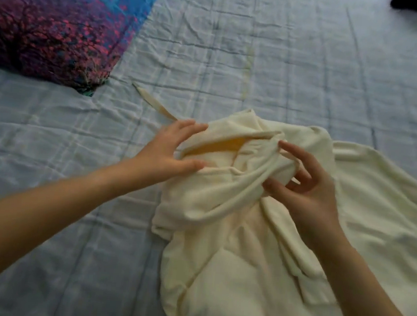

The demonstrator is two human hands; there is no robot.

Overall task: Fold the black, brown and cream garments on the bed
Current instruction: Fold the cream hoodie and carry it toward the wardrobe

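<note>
Wrinkled pale blue bed (289,63), purple pillow (49,25) upper left. Cream garment (231,250) lies bunched centre-right; your left hand (167,148) spreads against its left edge, your right hand (307,191) pinches a fold.

**Hands forward, forearms bare**

The left forearm (43,204) stretches diagonally; the left hand (170,146) lies flat, fingers (195,127) straight and spread. The right hand (310,186) stands palm-inward, thumb and forefinger curled round a fold of the cream garment (217,261).
</note>
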